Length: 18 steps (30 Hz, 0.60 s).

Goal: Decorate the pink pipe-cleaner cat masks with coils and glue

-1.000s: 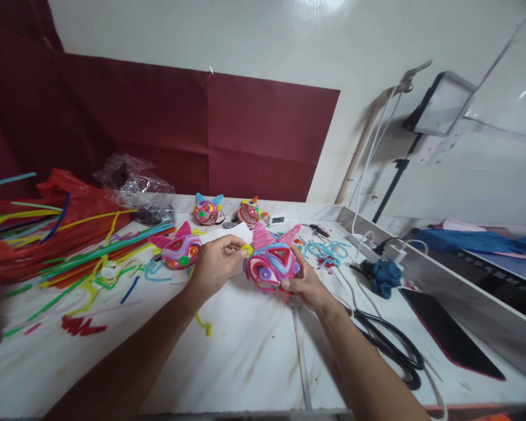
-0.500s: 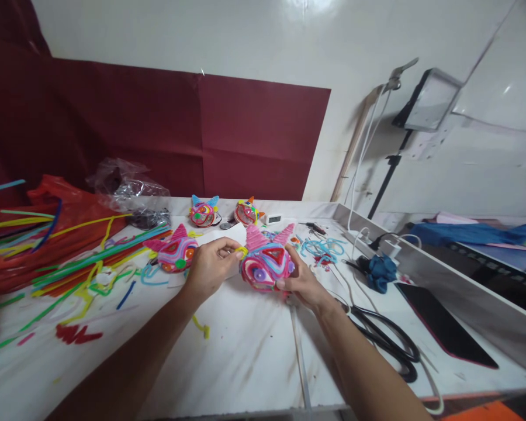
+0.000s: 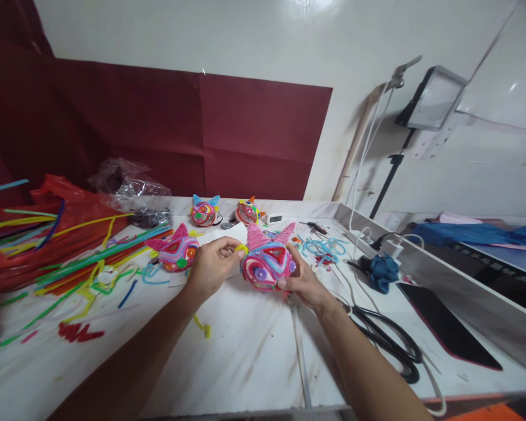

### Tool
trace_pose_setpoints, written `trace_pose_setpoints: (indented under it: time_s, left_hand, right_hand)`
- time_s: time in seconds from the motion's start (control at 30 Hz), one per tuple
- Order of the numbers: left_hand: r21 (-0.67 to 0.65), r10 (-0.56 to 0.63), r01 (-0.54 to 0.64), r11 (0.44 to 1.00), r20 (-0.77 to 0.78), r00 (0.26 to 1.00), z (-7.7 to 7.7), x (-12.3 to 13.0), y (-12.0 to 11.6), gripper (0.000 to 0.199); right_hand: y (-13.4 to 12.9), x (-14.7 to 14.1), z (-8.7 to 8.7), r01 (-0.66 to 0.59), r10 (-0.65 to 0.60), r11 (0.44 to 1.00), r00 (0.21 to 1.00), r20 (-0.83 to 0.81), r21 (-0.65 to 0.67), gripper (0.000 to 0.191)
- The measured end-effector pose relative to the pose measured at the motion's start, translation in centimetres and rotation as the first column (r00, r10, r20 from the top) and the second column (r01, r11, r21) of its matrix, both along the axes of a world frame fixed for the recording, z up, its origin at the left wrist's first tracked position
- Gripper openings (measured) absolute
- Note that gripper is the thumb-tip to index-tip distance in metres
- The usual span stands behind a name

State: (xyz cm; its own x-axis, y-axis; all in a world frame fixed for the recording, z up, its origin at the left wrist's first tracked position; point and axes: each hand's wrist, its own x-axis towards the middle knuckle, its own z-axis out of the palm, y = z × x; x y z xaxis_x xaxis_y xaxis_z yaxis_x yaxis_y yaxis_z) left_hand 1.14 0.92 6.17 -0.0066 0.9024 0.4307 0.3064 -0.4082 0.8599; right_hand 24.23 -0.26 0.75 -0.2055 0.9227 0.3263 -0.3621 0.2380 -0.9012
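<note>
A pink pipe-cleaner animal head with two pointed ears and a purple eye is held above the table. My right hand grips its right side, thumb in front and fingers behind. My left hand pinches a small yellow pipe-cleaner piece against the head's left edge, beside the ear. Whether that piece is attached cannot be made out. A similar pink head with a green nose lies left of my left hand. Behind the hands is a white sheet of paper, partly hidden.
Two more animal heads, one blue-eared and one orange-eared, stand at the back. Loose pipe cleaners and a red plastic bag cover the left. Black cable, a phone-like black slab and a lamp are at right.
Both hands and the pink head stay almost still. The whole view has shifted very slightly.
</note>
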Motion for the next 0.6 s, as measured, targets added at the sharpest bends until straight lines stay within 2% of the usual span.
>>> trace_pose_setpoints:
  time_s: [0.27,0.6]
  left_hand:
    - [-0.019,0.013,-0.013,1.000,-0.014,1.000,-0.05,-0.03,-0.17,0.032]
    - [-0.009,-0.001,0.001,1.000,0.017,1.000,-0.65,-0.25,-0.25,0.033]
  right_hand:
    - [-0.05,-0.04,0.08,-0.006,0.005,1.000,1.000,-0.030,-0.008,0.079]
    - [0.03,0.03,-0.04,0.002,-0.002,1.000,1.000,-0.015,-0.016,0.082]
